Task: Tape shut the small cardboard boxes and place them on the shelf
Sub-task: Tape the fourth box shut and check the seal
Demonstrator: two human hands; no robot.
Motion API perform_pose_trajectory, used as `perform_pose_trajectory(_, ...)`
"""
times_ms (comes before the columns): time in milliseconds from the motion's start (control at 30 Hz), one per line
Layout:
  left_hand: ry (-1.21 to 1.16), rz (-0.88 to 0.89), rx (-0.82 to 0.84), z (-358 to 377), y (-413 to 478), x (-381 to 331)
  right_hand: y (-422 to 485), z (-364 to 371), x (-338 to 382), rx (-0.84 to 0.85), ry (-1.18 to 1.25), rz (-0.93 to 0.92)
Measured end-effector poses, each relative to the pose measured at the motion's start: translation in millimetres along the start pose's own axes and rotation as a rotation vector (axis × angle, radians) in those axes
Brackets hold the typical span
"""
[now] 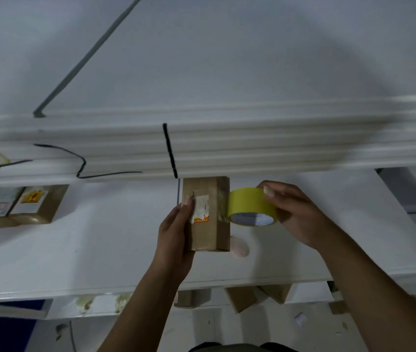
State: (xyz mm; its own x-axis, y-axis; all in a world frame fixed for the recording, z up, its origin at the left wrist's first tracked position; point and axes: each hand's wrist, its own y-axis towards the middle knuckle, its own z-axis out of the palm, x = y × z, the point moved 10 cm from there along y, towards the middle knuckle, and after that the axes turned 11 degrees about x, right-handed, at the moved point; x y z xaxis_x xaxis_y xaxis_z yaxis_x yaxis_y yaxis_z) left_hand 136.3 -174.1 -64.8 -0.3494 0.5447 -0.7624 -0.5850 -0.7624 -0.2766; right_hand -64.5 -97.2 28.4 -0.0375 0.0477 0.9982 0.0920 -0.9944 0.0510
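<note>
Head view: nearest, under the near edge of the white shelf [75,262], brown cartons [242,298] sit on a lower level, partly hidden by the shelf board. Above the shelf, the left hand [174,232] grips a small cardboard box [208,214] from its left side, with its fingertips on the face that carries a torn white label. The box stands on end, and whether its bottom rests on the shelf cannot be told. The right hand [295,214] is clamped on a roll of yellow tape [251,207], thumb over the top of the roll, fingers behind it. The roll touches the right edge of the box, to the right of the left hand. A pinkish spot [240,247] lies on the shelf just beside the box's near right corner. Far left on the shelf, a row of labelled boxes [24,207] lies side by side. Farther back and above, a stack of white boards [252,138] overhangs the box's far end, with a black cord [169,148] running down its edge.
</note>
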Motion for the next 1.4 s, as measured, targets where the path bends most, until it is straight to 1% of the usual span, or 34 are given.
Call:
perform_pose_trajectory(33, 0.004, 0.001, -0.013, -1, -4, -2, -4, 0, 2, -0.012, -0.018, -0.019)
perform_pose_trajectory(100, 0.008, -0.018, -0.026, -4, -11, -3, -8, -3, 8, -0.068, -0.172, -0.012)
perform_pose_trajectory(133, -0.013, -0.039, -0.020, -5, -14, 0, -9, -6, 9, -0.088, -0.289, 0.022)
perform_pose_trajectory(200, -0.053, -0.075, -0.005, -5, -20, 5, -10, -12, 3, -0.123, -0.491, 0.150)
perform_pose_trajectory(233, -0.066, -0.091, 0.019, -2, -22, 8, -11, -13, -2, -0.130, -0.515, 0.204)
perform_pose_trajectory(300, -0.104, -0.139, 0.121, 13, -27, 18, -11, -6, -11, -0.117, -0.546, 0.271)
perform_pose_trajectory(333, -0.142, -0.169, 0.167, 23, -29, 24, -9, 0, -12, -0.117, -0.581, 0.282)
perform_pose_trajectory(400, -0.242, -0.213, 0.176, 30, -32, 36, -7, 9, -10, -0.144, -0.599, 0.264)
perform_pose_trajectory(467, -0.242, -0.211, 0.204, 35, -33, 38, -7, 12, -3, -0.182, -0.619, 0.250)
perform_pose_trajectory(500, -0.151, -0.190, 0.210, 34, -32, 36, -8, 13, 0, -0.202, -0.638, 0.253)
perform_pose_trajectory(533, 0.012, -0.155, 0.192, 30, -30, 32, -10, 12, 2, -0.225, -0.650, 0.255)
perform_pose_trajectory(600, 0.407, -0.028, 0.081, 19, -27, 11, -17, 13, 7, -0.287, -0.688, 0.258)
perform_pose_trajectory(633, 0.514, 0.018, 0.032, 16, -27, 0, -19, 15, 8, -0.310, -0.725, 0.267)
perform_pose_trajectory(667, 0.549, 0.027, 0.027, 18, -28, -5, -20, 18, 8, -0.321, -0.757, 0.275)
perform_pose_trajectory(767, 0.601, -0.079, 0.188, 38, -28, -2, -19, 33, 11, -0.326, -0.854, 0.263)
perform_pose_trajectory(800, 0.621, -0.080, 0.182, 41, -30, -5, -18, 38, 14, -0.322, -0.890, 0.250)
perform_pose_trajectory(833, 0.636, -0.059, 0.141, 40, -30, -10, -17, 41, 17, -0.312, -0.918, 0.235)
perform_pose_trajectory(900, 0.645, 0.004, 0.022, 33, -30, -20, -15, 43, 21, -0.265, -0.905, 0.220)
perform_pose_trajectory(933, 0.634, 0.033, -0.026, 29, -31, -24, -16, 39, 19, -0.232, -0.821, 0.215)
perform_pose_trajectory(1033, 0.520, 0.113, -0.084, 19, -35, -31, -27, 21, 6, -0.174, -0.271, 0.220)
perform_pose_trajectory(1067, 0.485, 0.129, -0.082, 18, -37, -31, -29, 22, 5, -0.134, -0.193, 0.202)
perform_pose_trajectory(1133, 0.463, 0.150, -0.066, 20, -38, -32, -29, 33, 5, -0.032, -0.146, 0.135)
perform_pose_trajectory(1200, 0.480, 0.151, -0.063, 20, -38, -33, -25, 38, 12, -0.028, -0.097, 0.039)
perform_pose_trajectory(1233, 0.470, 0.148, -0.069, 19, -39, -33, -25, 36, 19, -0.057, -0.122, -0.012)
perform_pose_trajectory(1267, 0.440, 0.144, -0.088, 15, -40, -36, -25, 30, 24, -0.103, -0.199, -0.046)
perform_pose_trajectory(1300, 0.406, 0.145, -0.108, 10, -41, -39, -26, 20, 27, -0.161, -0.323, -0.039)
perform_pose_trajectory(1333, 0.385, 0.146, -0.111, 6, -42, -42, -28, 10, 27, -0.219, -0.449, 0.009)
perform_pose_trajectory(1400, 0.344, 0.123, -0.049, 7, -42, -41, -31, -3, 18, -0.260, -0.619, 0.132)
